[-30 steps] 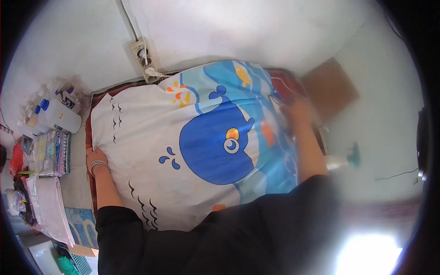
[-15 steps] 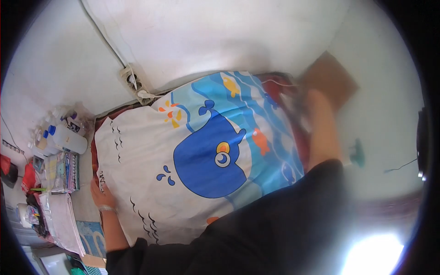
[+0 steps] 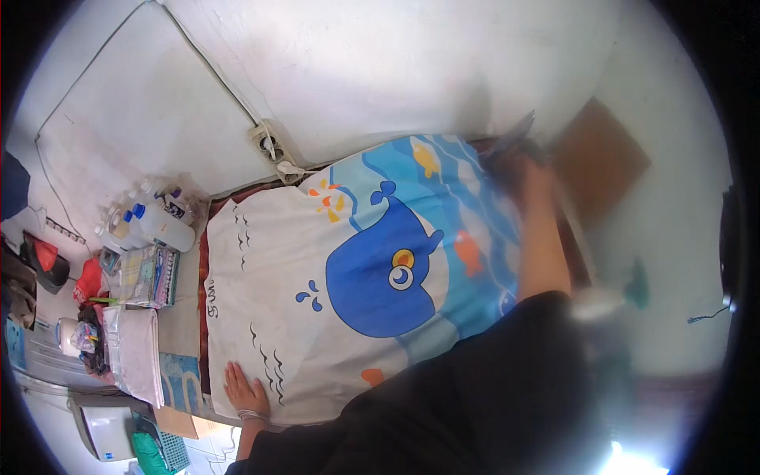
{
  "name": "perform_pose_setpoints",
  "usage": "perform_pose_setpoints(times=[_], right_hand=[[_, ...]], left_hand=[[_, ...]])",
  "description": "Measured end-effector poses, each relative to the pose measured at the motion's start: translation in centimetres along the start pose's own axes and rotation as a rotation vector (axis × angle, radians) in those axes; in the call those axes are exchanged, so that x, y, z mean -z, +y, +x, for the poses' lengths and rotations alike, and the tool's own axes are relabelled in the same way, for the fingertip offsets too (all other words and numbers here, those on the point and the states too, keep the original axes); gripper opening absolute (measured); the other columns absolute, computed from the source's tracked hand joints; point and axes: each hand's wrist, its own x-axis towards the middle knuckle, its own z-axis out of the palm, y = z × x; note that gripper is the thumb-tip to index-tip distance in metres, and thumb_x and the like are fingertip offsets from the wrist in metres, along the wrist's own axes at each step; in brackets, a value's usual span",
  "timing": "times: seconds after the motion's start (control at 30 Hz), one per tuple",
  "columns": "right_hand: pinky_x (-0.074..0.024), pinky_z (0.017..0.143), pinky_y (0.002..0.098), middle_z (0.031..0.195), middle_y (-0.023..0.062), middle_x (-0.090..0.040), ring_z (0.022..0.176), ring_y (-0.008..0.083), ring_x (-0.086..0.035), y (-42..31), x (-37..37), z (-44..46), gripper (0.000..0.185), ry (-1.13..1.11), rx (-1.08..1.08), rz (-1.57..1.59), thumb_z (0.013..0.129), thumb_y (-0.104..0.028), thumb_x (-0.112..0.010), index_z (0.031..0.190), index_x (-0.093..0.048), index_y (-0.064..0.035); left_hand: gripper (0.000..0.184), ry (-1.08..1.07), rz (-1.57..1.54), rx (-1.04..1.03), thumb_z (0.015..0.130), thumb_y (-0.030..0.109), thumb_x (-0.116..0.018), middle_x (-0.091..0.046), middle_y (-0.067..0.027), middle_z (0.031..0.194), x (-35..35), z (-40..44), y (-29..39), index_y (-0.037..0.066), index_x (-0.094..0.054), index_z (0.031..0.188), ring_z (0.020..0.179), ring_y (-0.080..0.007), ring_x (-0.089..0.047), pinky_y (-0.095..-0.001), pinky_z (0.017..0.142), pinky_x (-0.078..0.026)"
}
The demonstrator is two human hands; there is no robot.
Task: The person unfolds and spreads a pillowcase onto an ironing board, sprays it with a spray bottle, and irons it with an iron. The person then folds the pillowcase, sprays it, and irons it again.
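Observation:
A white and blue cloth (image 3: 293,261), printed with a blue whale, fish and waves, lies spread over a low surface with a dark red edge. My left hand (image 3: 245,393) rests open and flat on its near left part, fingers spread. At the far right end, my right hand (image 3: 532,172) is closed around a dark, pointed object (image 3: 513,139). Motion blur hides the fingers and keeps me from naming that object. Slight wrinkles run across the cloth near the whale.
Against the wall, a power strip (image 3: 273,150) holds a white plug. Plastic bottles (image 3: 162,226), folded fabrics (image 3: 150,273) and a pale pink cloth (image 3: 136,356) stand or lie at the left. A brown square panel (image 3: 602,162) is at the far right.
My left hand has slid from the cloth's left edge towards me and now lies on top of it. The dark object in my right hand shows tilted up at the far end.

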Motion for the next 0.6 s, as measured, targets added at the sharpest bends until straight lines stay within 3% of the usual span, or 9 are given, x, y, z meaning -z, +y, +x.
perform_pose_setpoints(times=[0.13, 0.23, 0.43, 0.5, 0.53, 0.6], right_hand=[[-0.0459, 0.067, 0.0348, 0.096, 0.0085, -0.060, 0.085, 0.0211, -0.058, 0.5, -0.3, 1.2, 0.045, -0.134, -0.079, 0.002, 0.075, -0.026, -0.070, 0.113, -0.054, -0.0060], [-0.0455, 0.072, 0.0343, 0.095, 0.0093, -0.061, 0.088, 0.0211, -0.058, -1.9, -1.4, -1.0, 0.048, -0.039, -0.058, -0.145, 0.075, -0.028, -0.070, 0.114, -0.054, -0.0040], [-0.0437, 0.084, 0.0355, 0.105, 0.0156, -0.061, 0.101, 0.0253, -0.057, -4.0, 0.6, -4.7, 0.051, -0.020, 0.051, -0.682, 0.073, -0.032, -0.069, 0.113, -0.055, -0.0021], [-0.0438, 0.086, 0.0366, 0.105, 0.0164, -0.061, 0.100, 0.0279, -0.058, -6.8, 2.4, -10.5, 0.050, -0.200, 0.030, -0.922, 0.074, -0.033, -0.068, 0.112, -0.056, -0.0024], [-0.0439, 0.087, 0.0371, 0.105, 0.0169, -0.061, 0.100, 0.0292, -0.058, -8.4, 3.3, -14.2, 0.050, -0.293, 0.012, -1.043, 0.074, -0.034, -0.067, 0.111, -0.056, -0.0026], [-0.0425, 0.090, 0.0389, 0.106, 0.0171, -0.060, 0.102, 0.0309, -0.056, -10.4, 5.7, -22.0, 0.048, -0.366, -0.025, -1.103, 0.074, -0.034, -0.066, 0.111, -0.057, -0.0048]], left_hand=[[0.066, 0.049, -0.003, -0.033, 0.080, 0.029, -0.047, -0.025, -0.0135, 0.146, -0.1, -0.1, -0.4, 0.005, -0.028, 0.139, 0.135, -0.0315, -0.021, -0.0516, 0.107, -0.014], [0.066, 0.038, -0.017, -0.018, 0.080, 0.028, -0.048, -0.027, -0.0131, 0.145, 0.3, -0.1, 0.0, 0.007, -0.029, 0.139, 0.135, -0.0313, -0.022, -0.0511, 0.107, -0.015], [0.063, 0.056, -0.030, -0.034, 0.082, 0.028, -0.047, -0.027, -0.0124, 0.145, 0.1, -0.1, -0.4, 0.008, -0.030, 0.139, 0.135, -0.0296, -0.023, -0.0509, 0.107, -0.015], [0.059, 0.076, 0.032, 0.165, 0.086, 0.029, -0.044, -0.028, -0.0105, 0.145, -0.6, 0.2, -1.3, 0.010, -0.029, 0.139, 0.134, -0.0280, -0.024, -0.0487, 0.107, -0.017], [0.059, 0.067, 0.032, 0.156, 0.086, 0.029, -0.044, -0.028, -0.0105, 0.145, -1.4, 0.9, -2.4, 0.010, -0.029, 0.139, 0.134, -0.0280, -0.024, -0.0487, 0.107, -0.017], [0.054, 0.175, -0.014, 0.300, 0.089, 0.031, -0.041, -0.031, -0.0088, 0.144, -2.5, 1.8, -4.4, 0.011, -0.033, 0.138, 0.131, -0.0270, -0.030, -0.0462, 0.106, -0.022]])
